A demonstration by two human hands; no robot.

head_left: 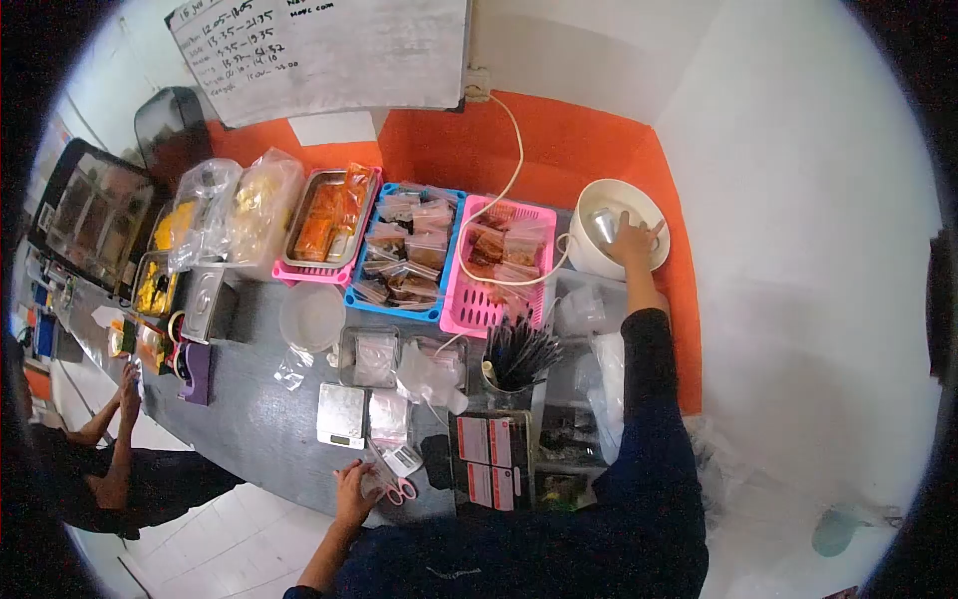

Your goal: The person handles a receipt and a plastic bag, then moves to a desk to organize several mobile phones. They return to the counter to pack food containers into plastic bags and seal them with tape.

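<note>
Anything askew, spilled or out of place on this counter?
The white cable runs from the wall socket to the white pot, draped over the bags in the pink basket instead of around it. Nothing looks spilled or damaged.

white bowl, pink basket, blue basket

Your right hand is inside the white bowl, beside a metal cup. Your left hand is at the edge of the grey counter, by the pink-handled scissors. Grip unclear on both. A co-worker's hand is at far left.
</note>
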